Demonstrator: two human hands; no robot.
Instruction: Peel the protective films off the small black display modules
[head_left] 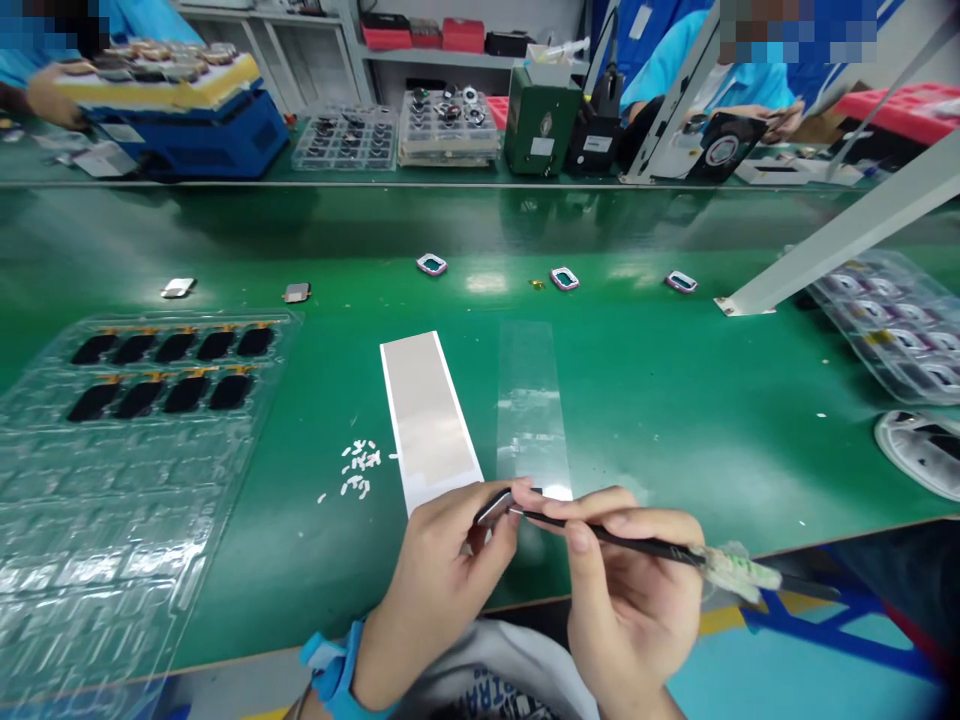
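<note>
My left hand [457, 560] pinches a small dark-edged screen [493, 507] between thumb and fingers, tilted above the front of the table. In my right hand [637, 580] is a pair of black tweezers [637, 542], with yellowish-green tape wrapped round the rear part. Its fine tip meets the near edge of the screen; whether it grips anything there is too small to tell. Just beyond my hands lies a white-edged beige sheet [431, 410]. A clear film strip [529, 400] lies to its right. Small white slips [361, 465] are scattered left of the sheet.
At left, a clear plastic tray [150, 440] holds several black screens [176, 347]. Watch-like housings [564, 278] sit along the table's far side. A white post [840, 235] slants down at right, near another parts tray [892, 320]. Co-workers in blue sit across the bench.
</note>
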